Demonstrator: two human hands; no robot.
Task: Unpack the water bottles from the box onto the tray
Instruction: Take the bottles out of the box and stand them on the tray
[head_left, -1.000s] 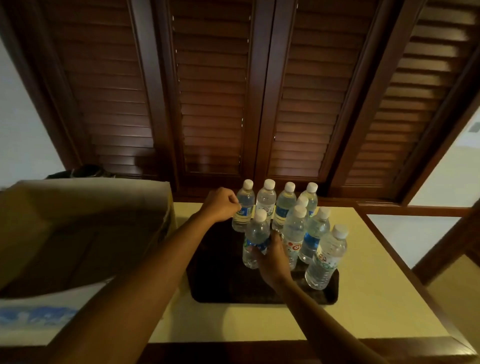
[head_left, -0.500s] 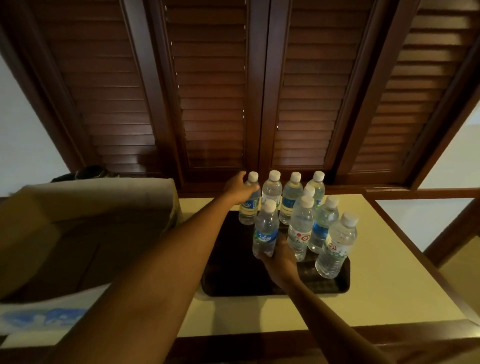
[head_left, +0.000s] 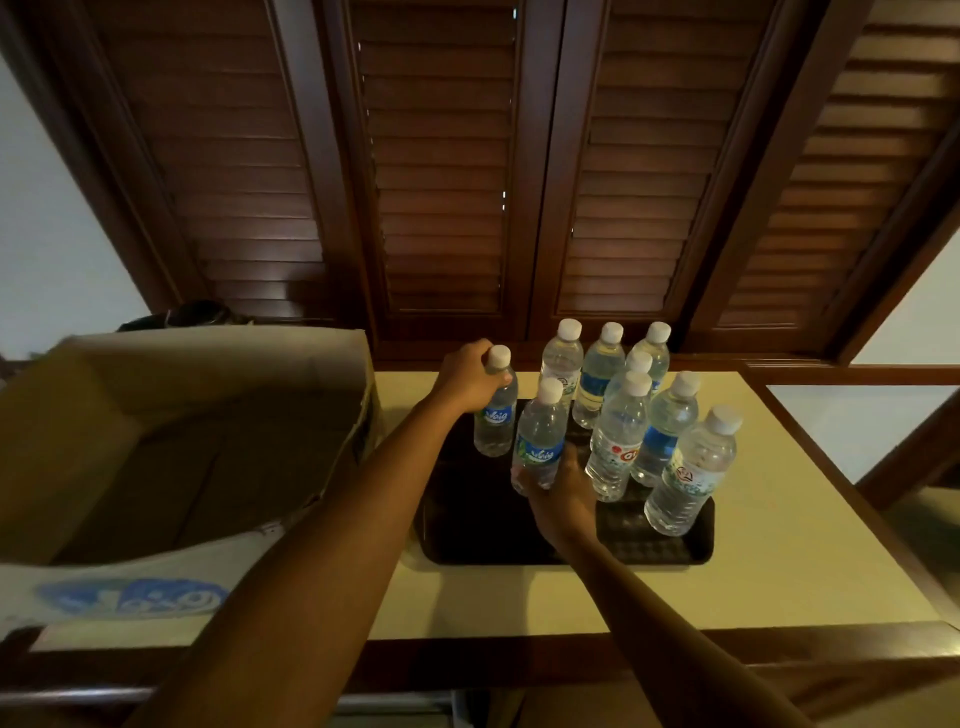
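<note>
Several clear water bottles with white caps stand upright on a dark tray (head_left: 467, 540) on the cream table top. My left hand (head_left: 467, 379) grips the neck and shoulder of the back-left bottle (head_left: 496, 426), which stands at the tray's far left corner. My right hand (head_left: 563, 493) holds the lower part of the front-left bottle (head_left: 540, 441), its fingers wrapped round the base. The open cardboard box (head_left: 182, 415) sits to the left of the tray; its inside looks dark and no bottles show in it.
Dark wooden louvred shutters (head_left: 441, 182) rise right behind the table. A wooden rim (head_left: 831, 467) borders the table on the right and front. The tray's front-left part holds no bottles. A dark object (head_left: 197, 314) lies behind the box.
My left hand has slid up from the back-left bottle's body to its neck. My right hand stays on the front-left bottle. The camera has tilted slightly.
</note>
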